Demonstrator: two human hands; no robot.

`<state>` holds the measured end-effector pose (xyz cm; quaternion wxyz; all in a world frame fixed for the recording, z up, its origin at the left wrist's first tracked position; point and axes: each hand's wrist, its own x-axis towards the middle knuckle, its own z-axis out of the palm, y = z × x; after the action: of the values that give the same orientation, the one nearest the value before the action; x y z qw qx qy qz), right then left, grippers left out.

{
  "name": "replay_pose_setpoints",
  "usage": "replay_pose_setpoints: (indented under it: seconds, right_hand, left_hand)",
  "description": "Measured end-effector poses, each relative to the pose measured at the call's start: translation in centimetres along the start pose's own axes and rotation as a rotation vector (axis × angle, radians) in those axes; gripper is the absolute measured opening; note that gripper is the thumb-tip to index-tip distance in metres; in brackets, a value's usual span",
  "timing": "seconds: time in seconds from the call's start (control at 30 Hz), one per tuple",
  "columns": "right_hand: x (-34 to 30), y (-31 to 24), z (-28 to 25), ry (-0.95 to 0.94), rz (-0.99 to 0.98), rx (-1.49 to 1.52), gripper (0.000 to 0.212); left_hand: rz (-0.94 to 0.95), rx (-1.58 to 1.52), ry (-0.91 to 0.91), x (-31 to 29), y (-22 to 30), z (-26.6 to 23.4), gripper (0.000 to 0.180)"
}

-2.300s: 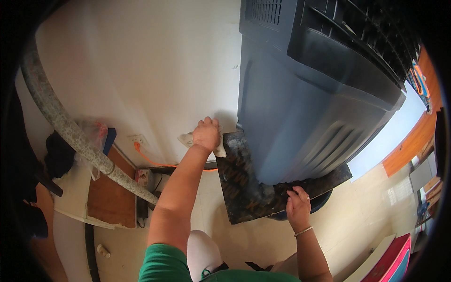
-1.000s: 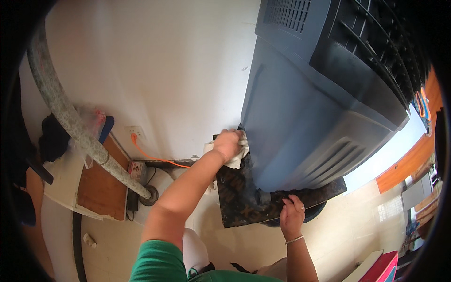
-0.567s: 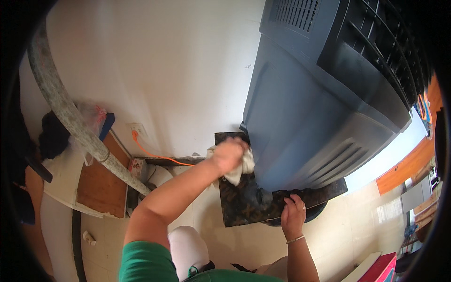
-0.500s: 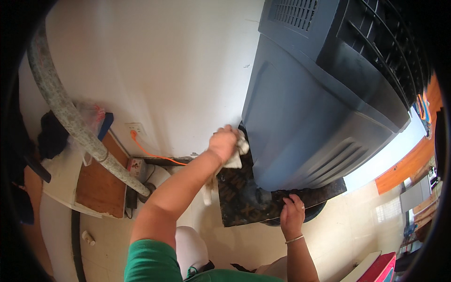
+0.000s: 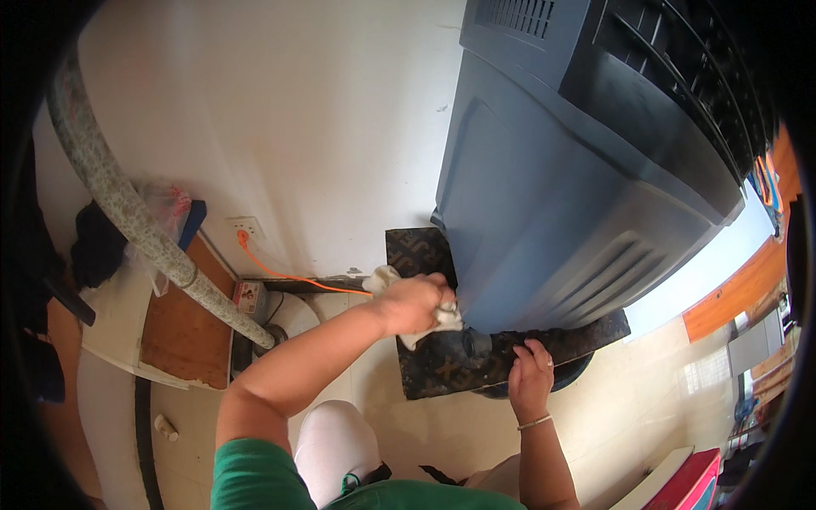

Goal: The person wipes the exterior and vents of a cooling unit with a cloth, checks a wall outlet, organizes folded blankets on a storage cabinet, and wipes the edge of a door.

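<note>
My left hand point(image 5: 415, 304) is closed round a bunched whitish cloth point(image 5: 381, 279), pressing it on the left part of a dark patterned board point(image 5: 429, 370). A tall grey-blue air cooler point(image 5: 544, 204) with black louvres stands on that board. By its lower front corner, a small dark round fitting point(image 5: 476, 347) sits close to my left fingers. Along the board's front edge rests my right hand point(image 5: 530, 378), its fingers slightly bent and apart on the edge. The underside of the cloth and my left fingertips are partly hidden.
Under the board shows a black round base point(image 5: 569, 376). An orange cord point(image 5: 285, 276) runs from a wall socket point(image 5: 246, 228) behind my left forearm. A mottled pipe point(image 5: 127, 204) slants past a low cabinet point(image 5: 183, 327) at left. A red-and-white object point(image 5: 688, 480) lies lower right.
My left hand with the cloth has moved down and slightly right, from the board's wall side toward the cooler's front corner. My right hand stays at the board's edge.
</note>
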<state>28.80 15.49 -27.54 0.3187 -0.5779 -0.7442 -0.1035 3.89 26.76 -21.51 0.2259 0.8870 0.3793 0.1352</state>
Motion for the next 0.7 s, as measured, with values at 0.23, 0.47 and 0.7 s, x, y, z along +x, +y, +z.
replay_pose_setpoints:
  seconds: [0.23, 0.47, 0.7]
  right_hand:
    - [-0.2, 0.2, 0.3, 0.010, 0.005, -0.012, 0.021]
    - [0.3, -0.5, -0.2, 0.023, 0.013, 0.026, 0.018]
    - [0.2, -0.4, -0.2, 0.021, 0.017, 0.045, 0.019]
  left_hand:
    - [0.100, 0.049, -0.070, -4.9, 5.1, 3.1, 0.048]
    - [0.007, 0.370, 0.261, -3.7, 2.6, 4.0, 0.033]
    - [-0.162, 0.258, 0.337, -2.5, 1.7, 2.7, 0.031]
